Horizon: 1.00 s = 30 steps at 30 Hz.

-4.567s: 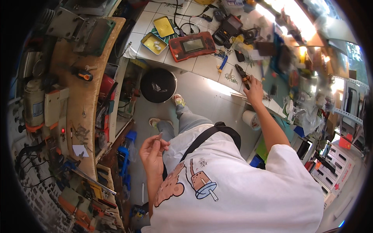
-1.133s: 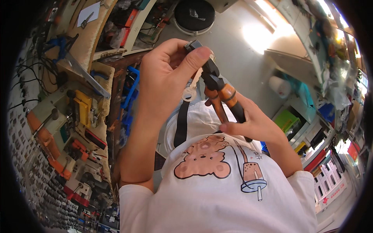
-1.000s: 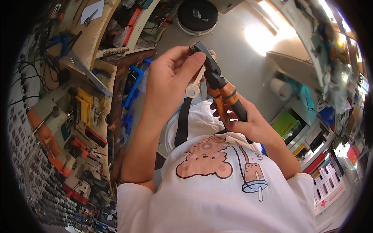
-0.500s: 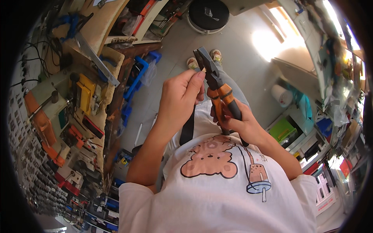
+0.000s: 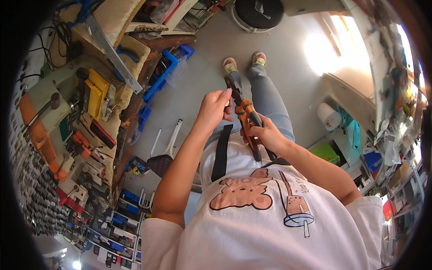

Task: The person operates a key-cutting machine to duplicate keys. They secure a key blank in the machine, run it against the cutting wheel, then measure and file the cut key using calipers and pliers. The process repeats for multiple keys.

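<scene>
My right hand (image 5: 268, 136) is closed around the orange and black handles of a pair of pliers (image 5: 246, 107). Their dark metal jaws point away from me, and the handles stand apart. Just left of the jaws, my left hand (image 5: 216, 109) is closed in a pinch, its thumb and forefinger right up against the plier head. Something small and whitish shows at those fingers, too little of it to name. Whether the jaws grip it cannot be made out. Both hands are held in the air in front of my waist, above my legs.
On the left stands a cluttered workbench (image 5: 114, 135) with a long metal bar (image 5: 112, 56) jutting over it. Blue bins (image 5: 162, 74) sit beside it. A round black stool (image 5: 258, 12) is ahead; a white roll (image 5: 328, 116) and a green box (image 5: 326, 154) lie right.
Both hands and the pliers are lower and farther from the camera, so they look smaller. The pliers remain in my right hand; my left fingers stay by the jaws. The view has shifted slightly.
</scene>
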{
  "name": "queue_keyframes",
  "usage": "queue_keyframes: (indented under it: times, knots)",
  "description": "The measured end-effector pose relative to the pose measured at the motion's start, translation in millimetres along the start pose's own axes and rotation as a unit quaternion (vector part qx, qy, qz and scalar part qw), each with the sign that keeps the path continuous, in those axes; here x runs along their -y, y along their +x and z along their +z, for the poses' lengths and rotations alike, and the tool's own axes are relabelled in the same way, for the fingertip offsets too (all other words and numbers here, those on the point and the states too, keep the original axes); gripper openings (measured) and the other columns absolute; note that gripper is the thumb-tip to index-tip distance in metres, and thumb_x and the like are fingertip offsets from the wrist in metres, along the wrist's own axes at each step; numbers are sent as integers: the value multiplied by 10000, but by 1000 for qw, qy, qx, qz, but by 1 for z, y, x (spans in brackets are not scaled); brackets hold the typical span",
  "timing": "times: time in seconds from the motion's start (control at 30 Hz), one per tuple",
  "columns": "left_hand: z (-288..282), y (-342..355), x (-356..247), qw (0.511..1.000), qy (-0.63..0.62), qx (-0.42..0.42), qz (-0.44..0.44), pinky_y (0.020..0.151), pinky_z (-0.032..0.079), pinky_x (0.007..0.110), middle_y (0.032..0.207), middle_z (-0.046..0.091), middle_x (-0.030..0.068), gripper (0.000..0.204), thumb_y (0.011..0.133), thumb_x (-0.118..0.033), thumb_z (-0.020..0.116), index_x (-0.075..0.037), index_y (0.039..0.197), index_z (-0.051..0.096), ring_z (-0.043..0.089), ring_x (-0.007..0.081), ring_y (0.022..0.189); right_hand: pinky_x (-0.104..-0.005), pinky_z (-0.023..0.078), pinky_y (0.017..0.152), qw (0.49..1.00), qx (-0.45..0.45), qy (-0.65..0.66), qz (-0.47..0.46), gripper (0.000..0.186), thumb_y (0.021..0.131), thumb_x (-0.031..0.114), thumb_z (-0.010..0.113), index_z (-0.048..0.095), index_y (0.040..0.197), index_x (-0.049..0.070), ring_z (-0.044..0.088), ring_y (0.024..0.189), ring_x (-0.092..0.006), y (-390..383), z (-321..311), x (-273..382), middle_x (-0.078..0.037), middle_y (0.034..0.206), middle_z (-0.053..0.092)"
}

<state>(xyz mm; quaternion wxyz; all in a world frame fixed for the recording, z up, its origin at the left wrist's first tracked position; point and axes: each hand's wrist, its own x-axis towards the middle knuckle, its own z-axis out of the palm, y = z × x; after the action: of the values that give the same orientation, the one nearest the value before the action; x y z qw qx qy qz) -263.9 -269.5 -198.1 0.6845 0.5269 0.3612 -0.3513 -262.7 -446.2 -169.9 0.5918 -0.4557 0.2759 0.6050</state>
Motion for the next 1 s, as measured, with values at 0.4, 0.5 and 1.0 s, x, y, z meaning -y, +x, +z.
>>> queue_keyframes:
  times: [0.4,0.5,1.0]
  knots:
    - [14,-46,-68,990,-67,65,108,508,495,252,586,417,-22,326,942,-303,442,-11,853,556,382,54,476,-273,471,621,991,-31,48,-124,412,758,61,502,391,1150,4,541,729,-149,-36,-4,42,-101,938,554]
    - [29,-56,-78,976,-143,82,143,551,502,271,626,419,-10,317,942,-278,447,7,883,574,408,62,535,-269,434,644,959,-102,-179,-193,298,732,82,512,488,1015,-8,497,708,-135,-60,-5,60,-79,904,551]
    - [75,-85,-110,903,-139,-48,403,772,492,294,917,630,122,150,819,-89,632,44,889,628,609,155,841,-296,468,766,950,-79,-119,-277,470,738,-15,449,423,1207,-11,628,838,-184,-124,30,61,-77,856,548]
